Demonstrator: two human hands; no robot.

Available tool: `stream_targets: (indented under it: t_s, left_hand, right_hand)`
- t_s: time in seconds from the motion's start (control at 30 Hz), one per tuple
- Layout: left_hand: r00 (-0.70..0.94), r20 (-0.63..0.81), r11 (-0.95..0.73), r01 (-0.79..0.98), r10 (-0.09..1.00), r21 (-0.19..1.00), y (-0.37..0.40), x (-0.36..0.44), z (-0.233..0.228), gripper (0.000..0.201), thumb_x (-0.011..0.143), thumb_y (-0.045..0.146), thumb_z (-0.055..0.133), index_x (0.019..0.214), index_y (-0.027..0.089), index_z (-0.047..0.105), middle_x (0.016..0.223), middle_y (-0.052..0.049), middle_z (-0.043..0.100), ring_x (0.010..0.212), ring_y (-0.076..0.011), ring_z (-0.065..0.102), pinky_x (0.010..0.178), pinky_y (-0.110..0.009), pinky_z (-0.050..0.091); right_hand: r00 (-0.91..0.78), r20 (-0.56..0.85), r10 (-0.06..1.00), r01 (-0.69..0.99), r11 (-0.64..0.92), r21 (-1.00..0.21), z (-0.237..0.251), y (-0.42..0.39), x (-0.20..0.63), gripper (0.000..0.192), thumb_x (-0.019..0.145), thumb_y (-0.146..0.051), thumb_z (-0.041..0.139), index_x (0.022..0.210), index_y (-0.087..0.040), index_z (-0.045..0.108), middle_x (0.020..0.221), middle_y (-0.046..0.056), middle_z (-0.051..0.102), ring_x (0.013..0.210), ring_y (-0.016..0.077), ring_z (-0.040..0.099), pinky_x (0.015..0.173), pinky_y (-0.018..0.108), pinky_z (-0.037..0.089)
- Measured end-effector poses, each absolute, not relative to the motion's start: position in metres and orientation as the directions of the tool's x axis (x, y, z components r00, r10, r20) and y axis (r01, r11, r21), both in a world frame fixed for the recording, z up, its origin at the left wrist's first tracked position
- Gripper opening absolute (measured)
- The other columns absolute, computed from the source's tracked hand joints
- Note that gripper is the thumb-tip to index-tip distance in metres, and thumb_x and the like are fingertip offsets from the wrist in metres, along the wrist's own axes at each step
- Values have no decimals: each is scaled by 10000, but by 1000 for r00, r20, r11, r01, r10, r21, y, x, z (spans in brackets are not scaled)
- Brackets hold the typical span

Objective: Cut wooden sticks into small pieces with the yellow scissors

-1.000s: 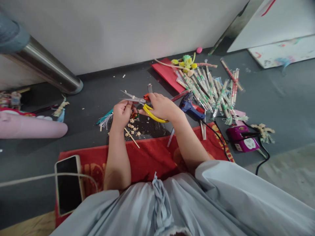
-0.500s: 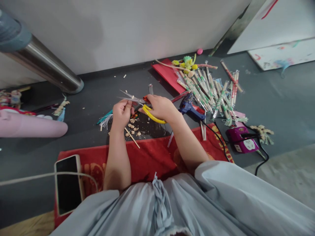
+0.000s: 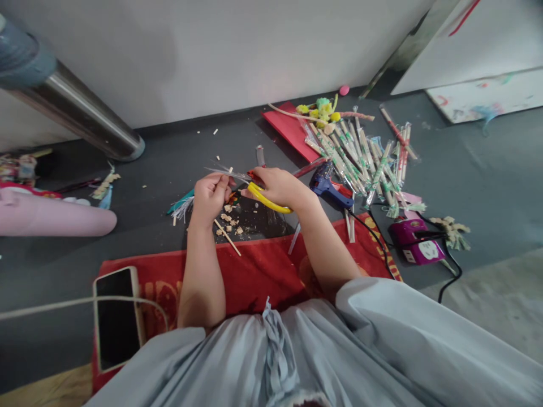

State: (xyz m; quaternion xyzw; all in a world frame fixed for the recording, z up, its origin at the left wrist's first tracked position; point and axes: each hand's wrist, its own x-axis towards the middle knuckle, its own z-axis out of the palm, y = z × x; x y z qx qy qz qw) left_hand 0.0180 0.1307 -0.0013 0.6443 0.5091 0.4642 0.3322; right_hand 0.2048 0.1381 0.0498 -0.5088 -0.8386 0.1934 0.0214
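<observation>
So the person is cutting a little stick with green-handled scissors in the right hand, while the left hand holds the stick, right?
Not quite: the scissors have yellow handles, not green, as the head view shows. The rest holds: the right hand works the scissors, and the left hand pinches a small stick at the blades.

Scissors (image 3: 263, 195) at frame centre have yellow handles; beside them a blue glue gun (image 3: 328, 186), lower middle a red mat (image 3: 258, 271), right a purple power strip (image 3: 418, 240).
</observation>
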Motion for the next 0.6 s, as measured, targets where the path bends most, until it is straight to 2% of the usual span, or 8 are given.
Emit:
stream_targets:
  t_s: [0.23, 0.5, 0.6]
  left_hand:
    - [93, 176, -192, 213, 980, 958, 128, 20, 5, 431, 818, 590, 509, 654, 198, 578, 438, 53, 398, 383, -60, 354, 411, -216, 316]
    - [120, 186, -207, 198, 975, 958, 129, 24, 2, 424, 818, 596, 505, 698, 203, 609, 436, 50, 412, 401, -70, 389, 439, -221, 349]
    - [76, 192, -204, 223, 978, 953, 132, 22, -1, 429, 818, 595, 502, 696, 199, 613, 443, 45, 429, 402, -71, 394, 438, -223, 341]
  right_hand:
    - [-560, -170, 811, 781, 447, -436, 50, 141, 206, 662, 861, -712, 256, 983, -149, 583, 929, 105, 674, 814, 194, 616, 628, 251, 321]
    - [-489, -140, 861, 827, 407, -388, 52, 140, 208, 684, 843, -732, 266, 1016, -141, 562, 1000, 134, 665, 875, 222, 614, 673, 270, 336]
    - [-467, -138, 873, 840, 389, -378, 55, 139, 210, 674, 848, -727, 265, 1018, -140, 548, 1010, 139, 664, 877, 225, 612, 682, 276, 347]
